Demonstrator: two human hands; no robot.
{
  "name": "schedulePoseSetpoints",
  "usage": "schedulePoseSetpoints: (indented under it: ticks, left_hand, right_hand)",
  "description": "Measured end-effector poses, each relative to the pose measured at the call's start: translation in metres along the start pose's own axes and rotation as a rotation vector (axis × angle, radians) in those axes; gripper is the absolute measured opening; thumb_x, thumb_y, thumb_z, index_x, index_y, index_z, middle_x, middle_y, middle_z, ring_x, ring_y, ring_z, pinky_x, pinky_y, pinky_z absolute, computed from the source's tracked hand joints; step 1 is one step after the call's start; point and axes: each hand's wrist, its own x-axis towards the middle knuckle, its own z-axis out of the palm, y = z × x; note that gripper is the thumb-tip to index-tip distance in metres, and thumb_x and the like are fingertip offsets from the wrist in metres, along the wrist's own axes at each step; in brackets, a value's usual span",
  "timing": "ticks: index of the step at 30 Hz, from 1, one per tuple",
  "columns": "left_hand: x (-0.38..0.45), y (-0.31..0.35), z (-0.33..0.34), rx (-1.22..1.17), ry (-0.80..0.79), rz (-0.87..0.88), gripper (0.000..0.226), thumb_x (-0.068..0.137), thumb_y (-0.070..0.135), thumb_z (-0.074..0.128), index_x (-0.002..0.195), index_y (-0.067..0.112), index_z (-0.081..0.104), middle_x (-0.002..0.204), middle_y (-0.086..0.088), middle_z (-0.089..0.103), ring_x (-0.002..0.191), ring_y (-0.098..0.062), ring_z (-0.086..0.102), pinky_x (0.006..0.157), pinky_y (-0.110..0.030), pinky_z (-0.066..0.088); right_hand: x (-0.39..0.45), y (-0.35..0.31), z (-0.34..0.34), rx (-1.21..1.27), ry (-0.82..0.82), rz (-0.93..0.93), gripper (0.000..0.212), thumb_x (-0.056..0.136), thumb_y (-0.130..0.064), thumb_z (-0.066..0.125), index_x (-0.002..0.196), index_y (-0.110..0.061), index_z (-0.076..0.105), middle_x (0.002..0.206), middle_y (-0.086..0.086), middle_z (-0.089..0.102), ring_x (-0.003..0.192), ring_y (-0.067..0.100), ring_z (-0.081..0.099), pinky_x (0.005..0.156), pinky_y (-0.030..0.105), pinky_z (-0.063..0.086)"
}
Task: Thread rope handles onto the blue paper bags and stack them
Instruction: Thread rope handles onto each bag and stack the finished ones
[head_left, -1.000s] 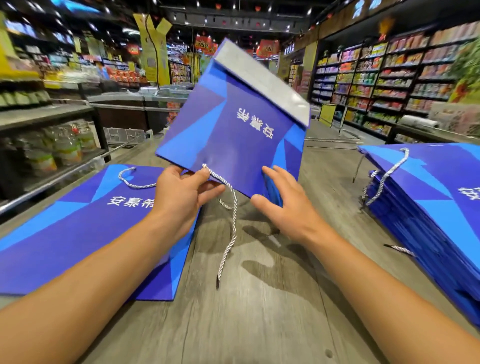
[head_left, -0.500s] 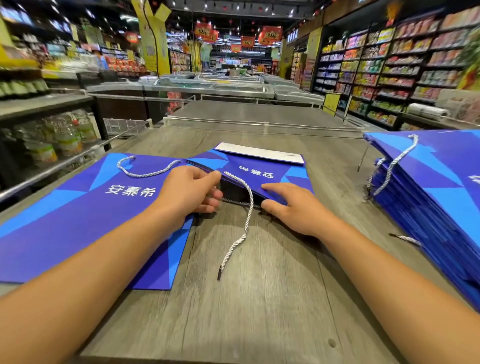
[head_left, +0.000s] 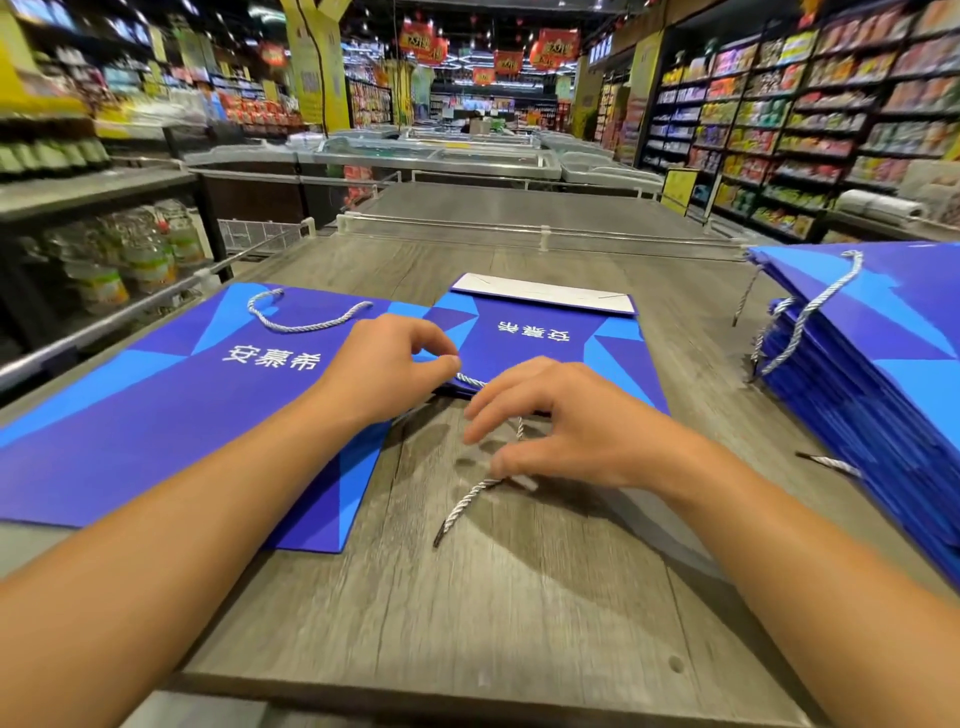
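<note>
Presently the bag being worked (head_left: 545, 343) is laid flat on the grey table (head_left: 519, 597), its open mouth turned toward the person at 6 o'clock and its white folded base away at 12 o'clock. The rope handle (head_left: 470, 504) is seen emerging at the near edge of this bag and running down toward 6 o'clock to 7 o'clock, so that its long axis is set roughly at right angles to the bag's mouth; its dark free tip is rested on bare table, well apart from the bag. The rope's upper end is pinched at the bag's edge by the left hand (head_left: 387, 371), thumb and forefinger closed together on it. The right hand (head_left: 566, 421) is held just beside and over the middle run of the rope, fingers curled; motion blur is present, and whether the rope is actually clasped there cannot be told. From the right hand the free tip is found at about 7 o'clock, near — closer to it than to the left hand. It is judged that the coming move turns on this: the loose end would have to be taken up by the right hand and carried back toward 12 o'clock to the mouth of the bag, while the edge is kept steady by the left. A finished bag (head_left: 156, 395) is laid at 9 o'clock, touching the left forearm, and a stack of bags (head_left: 883, 374) is placed at 3 o'clock.
</note>
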Motion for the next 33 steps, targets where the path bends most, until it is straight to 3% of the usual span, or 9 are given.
schedulePoseSetpoints:
  ticks: [3,7,11,13,18,21,24,28,33]
  left_hand:
    - [0.002,-0.002,0.001,0.003,-0.049,0.01,0.013,0.089,0.032,0.067,0.096,0.025,0.075,0.093,0.014,0.069,0.098,-0.009,0.059,0.083,-0.027,0.044]
    - [0.003,0.0,0.003,0.007,-0.061,0.035,0.014,0.089,0.032,0.067,0.098,0.024,0.075,0.09,0.015,0.066,0.092,-0.007,0.058,0.076,-0.022,0.04]
    - [0.004,-0.001,0.003,0.027,-0.073,0.058,0.014,0.089,0.03,0.066,0.096,0.024,0.076,0.077,0.024,0.059,0.085,-0.004,0.056,0.065,-0.01,0.036]
    - [0.003,0.001,0.003,0.033,-0.073,0.06,0.014,0.091,0.03,0.064,0.097,0.024,0.075,0.077,0.025,0.057,0.087,-0.006,0.056,0.064,-0.015,0.036]
    - [0.0,0.004,0.004,0.029,-0.056,0.061,0.015,0.093,0.03,0.062,0.099,0.024,0.075,0.078,0.025,0.053,0.094,-0.007,0.055,0.07,-0.022,0.033]
    - [-0.002,0.006,0.006,0.064,-0.07,0.093,0.017,0.092,0.031,0.063,0.103,0.025,0.074,0.087,0.016,0.062,0.097,-0.012,0.058,0.066,-0.022,0.034]
    - [-0.002,0.003,0.011,0.104,-0.107,0.18,0.022,0.09,0.033,0.065,0.11,0.029,0.073,0.109,0.006,0.07,0.111,-0.017,0.056,0.084,-0.026,0.039]
    - [0.0,-0.004,0.022,0.239,-0.287,0.267,0.043,0.09,0.042,0.064,0.133,0.037,0.057,0.136,0.013,0.055,0.127,-0.022,0.04,0.109,-0.037,0.032]
    - [0.004,-0.007,0.021,0.276,-0.293,0.242,0.043,0.088,0.047,0.063,0.13,0.036,0.058,0.133,0.012,0.056,0.124,-0.022,0.039,0.107,-0.036,0.034]
  right_hand:
    - [0.005,-0.015,0.015,0.012,-0.094,-0.134,0.022,0.076,-0.019,0.082,0.097,-0.023,0.08,0.109,-0.012,0.07,0.105,-0.008,0.05,0.095,0.005,0.029]
    - [0.006,-0.016,0.025,0.042,-0.141,-0.184,0.013,0.077,-0.015,0.082,0.089,-0.015,0.08,0.1,-0.004,0.073,0.097,-0.005,0.055,0.087,0.002,0.031]
    - [0.006,-0.014,0.026,0.035,-0.116,-0.105,0.004,0.081,-0.018,0.078,0.083,-0.021,0.077,0.093,-0.009,0.072,0.096,0.005,0.059,0.09,0.02,0.043]
    - [0.006,-0.011,0.021,0.043,-0.054,-0.005,0.005,0.085,-0.019,0.073,0.084,-0.024,0.072,0.088,-0.01,0.072,0.09,0.007,0.063,0.085,0.029,0.049]
    - [0.003,0.015,-0.008,0.054,0.223,0.225,0.022,0.086,-0.012,0.069,0.075,-0.029,0.063,0.068,-0.013,0.066,0.056,0.002,0.061,0.06,0.018,0.045]
    - [-0.002,0.042,-0.022,-0.062,0.268,0.346,0.024,0.085,-0.013,0.069,0.074,-0.034,0.065,0.068,-0.018,0.064,0.055,-0.005,0.053,0.057,0.007,0.035]
    - [-0.007,0.064,-0.031,-0.003,0.339,0.453,0.024,0.083,-0.009,0.069,0.072,-0.031,0.069,0.064,-0.02,0.066,0.055,-0.005,0.053,0.06,0.012,0.039]
    - [-0.006,0.073,-0.034,0.17,0.507,0.48,0.026,0.085,-0.004,0.067,0.076,-0.029,0.069,0.073,-0.01,0.069,0.062,-0.001,0.058,0.065,0.016,0.047]
    - [-0.01,0.085,-0.036,0.145,0.654,0.626,0.02,0.084,-0.01,0.067,0.078,-0.028,0.071,0.069,-0.011,0.065,0.057,0.003,0.054,0.058,0.019,0.041]
